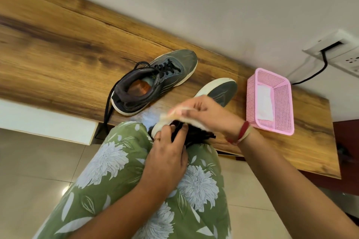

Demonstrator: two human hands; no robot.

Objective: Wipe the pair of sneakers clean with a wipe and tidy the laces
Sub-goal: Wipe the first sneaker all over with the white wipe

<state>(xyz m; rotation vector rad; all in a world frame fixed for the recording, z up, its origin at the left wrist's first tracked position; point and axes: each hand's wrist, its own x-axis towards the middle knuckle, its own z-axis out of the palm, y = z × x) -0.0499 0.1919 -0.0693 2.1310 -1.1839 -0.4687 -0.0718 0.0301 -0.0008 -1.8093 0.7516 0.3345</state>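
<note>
On wooden bench, left fingers grip a sneaker; right fingers pinch a wipe.

Left hand grips the heel end of the near sneaker at the table edge. Right hand, just above the left, pinches a pale wipe, motion-blurred. Second sneaker stands beyond and left of both hands, with a black lace trailing over the edge. Pink basket sits right of the right hand, holding a white sheet.
</note>
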